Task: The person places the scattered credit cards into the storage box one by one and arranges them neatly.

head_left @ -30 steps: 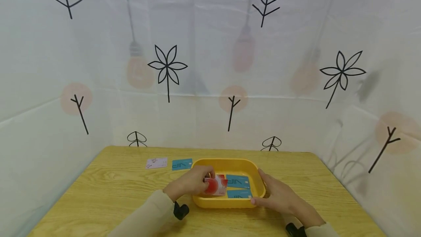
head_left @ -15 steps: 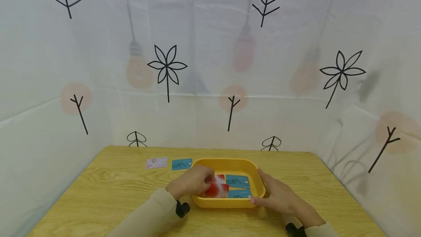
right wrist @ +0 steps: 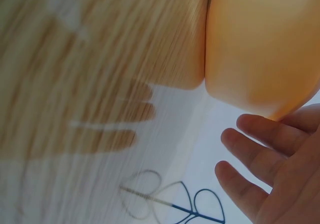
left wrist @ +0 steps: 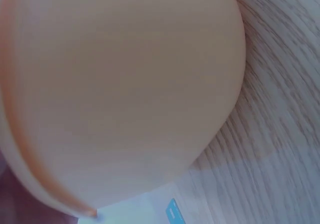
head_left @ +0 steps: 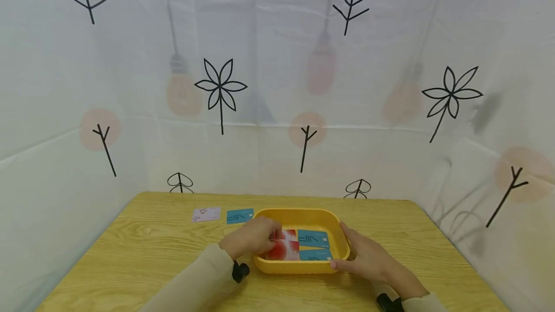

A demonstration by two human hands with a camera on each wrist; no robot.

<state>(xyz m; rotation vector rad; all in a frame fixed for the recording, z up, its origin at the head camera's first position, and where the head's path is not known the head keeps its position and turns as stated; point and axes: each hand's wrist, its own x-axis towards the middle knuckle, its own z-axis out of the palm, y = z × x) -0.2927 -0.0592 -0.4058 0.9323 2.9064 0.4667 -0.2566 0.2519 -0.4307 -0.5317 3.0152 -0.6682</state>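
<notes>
A yellow plastic tray stands on the wooden table. My left hand reaches over its left wall, and its bent fingers and thumb pinch a red-and-white card low at the tray's front left; the fingertips are partly hidden. Behind that card lies another red-and-white card. To the right lie a blue VIP card and, in front of it, a second blue VIP card. My right hand holds the tray's right end, thumb at the front rim; its fingers show in the right wrist view.
Behind and left of the tray, a blue VIP card and a pale pink card lie on the table. A white printed curtain hangs around the table's back and sides.
The front red-and-white card has been lowered from a tilt to lie about flat, square with the one behind it. My left hand moved slightly with it; my right hand stayed put.
</notes>
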